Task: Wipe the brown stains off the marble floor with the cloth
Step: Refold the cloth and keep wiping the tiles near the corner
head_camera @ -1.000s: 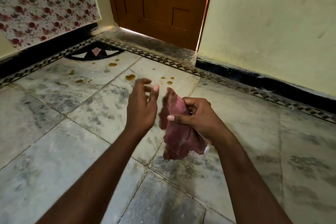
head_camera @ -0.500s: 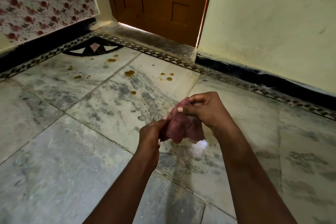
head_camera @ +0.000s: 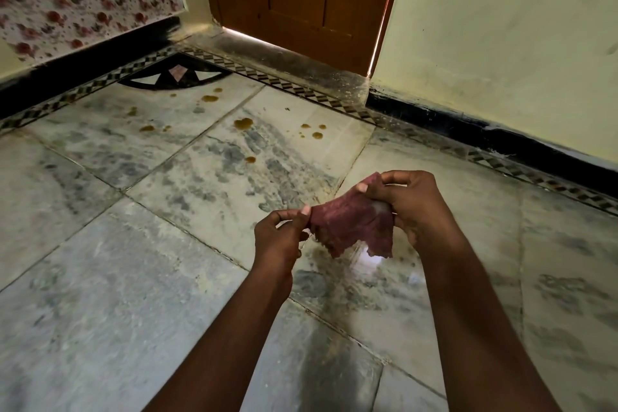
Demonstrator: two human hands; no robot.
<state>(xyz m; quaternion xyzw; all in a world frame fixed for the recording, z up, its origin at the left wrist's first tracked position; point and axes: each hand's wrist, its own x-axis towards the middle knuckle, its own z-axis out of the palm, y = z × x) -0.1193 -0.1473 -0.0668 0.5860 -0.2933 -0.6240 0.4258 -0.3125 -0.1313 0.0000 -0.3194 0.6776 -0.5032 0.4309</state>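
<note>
Grey-veined marble floor [head_camera: 133, 278] carries brown stains [head_camera: 243, 123] near the wooden door [head_camera: 301, 0]. Above it, a ragged maroon cloth [head_camera: 351, 227] stretches between the left hand [head_camera: 277, 237], fingers pinching its edge, and the right hand [head_camera: 411, 204], fingers curled around its bunched end.

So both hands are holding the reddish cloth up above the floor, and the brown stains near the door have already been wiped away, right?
Not quite. The head view shows the brown stains still on the marble floor near the door, unwiped. The rest holds: the left hand and right hand both hold the reddish cloth up above the floor.
</note>
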